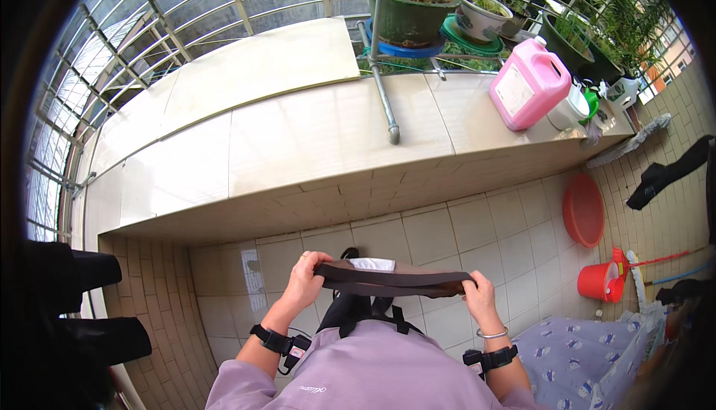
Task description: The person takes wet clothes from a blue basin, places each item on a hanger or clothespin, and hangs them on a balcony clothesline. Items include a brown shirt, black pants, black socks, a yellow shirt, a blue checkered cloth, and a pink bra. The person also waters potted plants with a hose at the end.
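Observation:
A dark, thin brown garment with a wide black waistband (395,283) is stretched sideways in front of my body. My left hand (303,283) is closed on one end of the band, and my right hand (481,302) grips the other end. Along its upper edge, a white patch (373,264) shows at the middle. The band's two layers gap slightly between my hands. How far the garment hangs down is hidden. Each wrist wears a black strap with a small device, and a silver bangle (492,333) circles my right wrist.
Ahead runs a tiled ledge (298,141) holding a pink jug (529,85) and potted plants, with metal bars behind. At right on the floor are a red basin (583,210), a red bucket (597,282) and a purple patterned cloth (574,358). Dark clothes hang at both sides.

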### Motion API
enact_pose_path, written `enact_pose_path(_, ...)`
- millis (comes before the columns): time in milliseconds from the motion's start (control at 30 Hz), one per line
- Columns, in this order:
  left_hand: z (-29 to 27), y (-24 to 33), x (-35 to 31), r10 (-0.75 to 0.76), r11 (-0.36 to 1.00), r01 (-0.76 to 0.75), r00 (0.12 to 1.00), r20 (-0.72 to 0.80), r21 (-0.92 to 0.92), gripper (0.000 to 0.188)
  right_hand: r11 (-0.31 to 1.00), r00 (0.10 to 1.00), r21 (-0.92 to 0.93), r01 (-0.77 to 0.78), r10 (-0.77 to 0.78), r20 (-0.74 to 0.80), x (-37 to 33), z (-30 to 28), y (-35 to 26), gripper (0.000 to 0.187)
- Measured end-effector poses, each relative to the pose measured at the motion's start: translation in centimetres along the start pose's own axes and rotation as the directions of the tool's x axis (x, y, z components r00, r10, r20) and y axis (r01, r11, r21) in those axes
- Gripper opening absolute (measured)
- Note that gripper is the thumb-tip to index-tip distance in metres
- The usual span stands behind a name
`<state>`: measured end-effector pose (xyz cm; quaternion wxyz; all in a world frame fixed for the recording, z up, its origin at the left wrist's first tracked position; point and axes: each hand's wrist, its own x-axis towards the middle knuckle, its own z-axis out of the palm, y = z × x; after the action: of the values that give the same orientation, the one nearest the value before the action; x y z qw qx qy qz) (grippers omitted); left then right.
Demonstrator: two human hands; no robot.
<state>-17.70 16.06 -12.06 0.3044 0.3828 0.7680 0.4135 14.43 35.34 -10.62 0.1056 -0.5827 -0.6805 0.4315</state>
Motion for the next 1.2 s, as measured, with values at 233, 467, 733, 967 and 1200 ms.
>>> enact_pose_path(233,-1.7,0.4,12.4,0.079,0.981,-0.153,0.878,0.471,0.12,0.044,0.907,0.968,0.394,-0.152,0.216,-0.123,6.7,-1.2,-3.8,0.021)
enact_pose_path(467,-3.1,-0.8,20.3,0.004,0.986,-0.124,0.694,0.72,0.114,0.039,0.929,0.955,0.221,-0.296,0.296,0.034,11.6,-2.0,-5.1,0.019)
enact_pose_path(733,-2.9,-3.6,23.6,-0.116,0.986,-0.048,0.487,0.866,0.159,0.041,0.951,0.95,-0.012,-0.309,0.31,0.032,14.2,-0.4,-4.8,0.017)
enact_pose_path(967,-2.7,-3.6,24.2,-0.169,0.985,0.037,0.407,0.898,0.169,0.039,0.892,0.912,-0.279,-0.355,0.396,0.106,15.1,-0.4,-6.3,0.039)
enact_pose_path(1200,-2.8,-3.7,24.3,-0.155,0.988,0.065,0.39,0.908,0.141,0.04,0.881,0.936,-0.405,-0.246,0.324,0.136,15.4,-0.1,-6.6,0.041)
